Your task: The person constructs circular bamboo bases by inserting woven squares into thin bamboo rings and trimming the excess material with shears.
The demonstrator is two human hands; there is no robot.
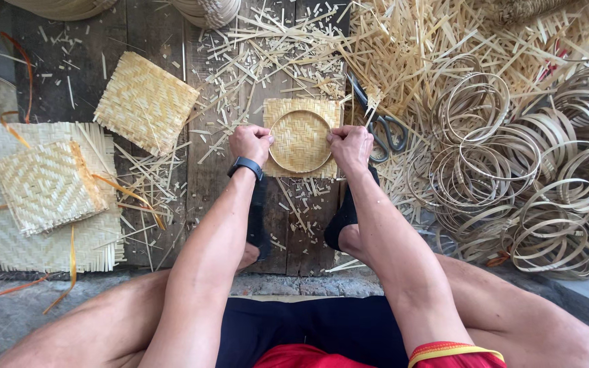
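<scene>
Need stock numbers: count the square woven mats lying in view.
4: one under the ring between both hands, one upper left on the boards, one at far left lying on a larger mat. More may hide under scraps.

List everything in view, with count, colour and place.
woven mat with ring: one, pale yellow, centre, between both hands
loose woven mats: several, pale yellow, left side
scissors: one, dark handles, right of the centre mat
bamboo rings: many, tan, piled right
bamboo scraps: many, pale, scattered top
orange strips: a few, left
wooden boards: dark, underneath
wristband: one, black, left wrist
left hand: grips mat's left edge
right hand: grips mat's right edge
</scene>
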